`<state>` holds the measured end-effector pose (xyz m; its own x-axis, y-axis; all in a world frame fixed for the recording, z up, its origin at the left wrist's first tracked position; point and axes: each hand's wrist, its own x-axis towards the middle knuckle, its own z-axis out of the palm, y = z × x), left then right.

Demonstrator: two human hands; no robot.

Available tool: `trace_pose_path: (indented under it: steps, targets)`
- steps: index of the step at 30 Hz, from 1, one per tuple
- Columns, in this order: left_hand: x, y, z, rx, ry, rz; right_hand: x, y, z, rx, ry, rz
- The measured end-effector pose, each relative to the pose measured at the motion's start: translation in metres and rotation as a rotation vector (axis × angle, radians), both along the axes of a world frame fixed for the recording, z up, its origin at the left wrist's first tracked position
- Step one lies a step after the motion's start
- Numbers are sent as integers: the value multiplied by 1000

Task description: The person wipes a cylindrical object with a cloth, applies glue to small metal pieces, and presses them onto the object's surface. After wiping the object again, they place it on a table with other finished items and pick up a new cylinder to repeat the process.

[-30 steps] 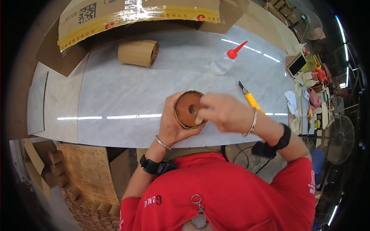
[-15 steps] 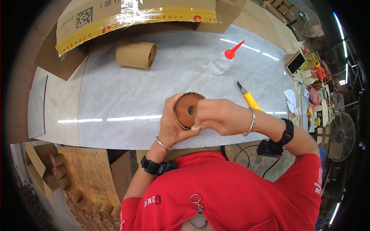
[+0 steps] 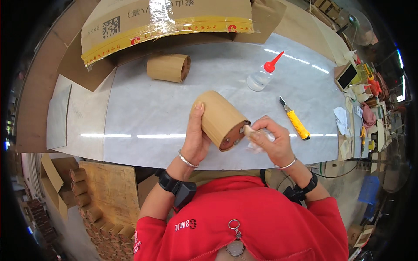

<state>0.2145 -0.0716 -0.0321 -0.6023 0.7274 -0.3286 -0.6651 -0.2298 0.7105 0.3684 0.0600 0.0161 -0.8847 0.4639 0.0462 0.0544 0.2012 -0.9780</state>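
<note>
My left hand (image 3: 196, 137) grips a cylinder wrapped in brown corrugated cardboard (image 3: 219, 114) from its left side. The cylinder is tilted, its reddish-brown end turned down and to the right. On that end some small shiny spots show. Against the rim of this end, my right hand (image 3: 275, 141) pinches a crumpled white cloth or tissue (image 3: 257, 148); which of the two I cannot tell. A yellow utility knife (image 3: 298, 125) lies to the right of my hands. Beyond them stands a clear squeeze bottle (image 3: 260, 79) with a red pointed nozzle.
Another cardboard-wrapped cylinder (image 3: 166, 67) lies on the grey table (image 3: 143, 108). Behind it is a large cardboard box (image 3: 170, 19) with yellow tape. Several similar cylinders (image 3: 102, 228) are stacked on the floor at lower left. A small dark-screened device (image 3: 346, 75) stands at the right.
The cylinder has tipped from end-up to lying slanted, with its end turned down to the right. My right hand has shifted right, and the white cloth or tissue now shows in it.
</note>
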Motion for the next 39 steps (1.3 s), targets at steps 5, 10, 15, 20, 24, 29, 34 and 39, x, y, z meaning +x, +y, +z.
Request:
trace_pose_path:
  steps: [5, 10, 15, 20, 24, 29, 34, 39]
  targets:
    - [6, -8, 3, -62, -196, -151, -14, 2, -11, -85, 70, -53]
    - [0, -22, -3, -479, -78, -453, -20, 10, -21, -326, -13, -115]
    - [-48, -47, 4, -887, 647, -570, -41, 5, -20, -19, 98, -41]
    - [-43, -71, -3, -384, 1163, -296, -67, 0, -6, 297, 204, 105]
    - [-33, -43, -4, -274, 1270, -230, -84, 1, 1, 415, 187, 191]
    - [-34, -22, -29, -180, 967, -153, -94, 14, 11, 588, 43, 164]
    - [-29, -18, -32, -204, 951, -98, -107, -8, -1, 877, 327, 425]
    - [-29, -16, -36, -211, 964, -63, -125, 21, -3, 1066, 332, 327]
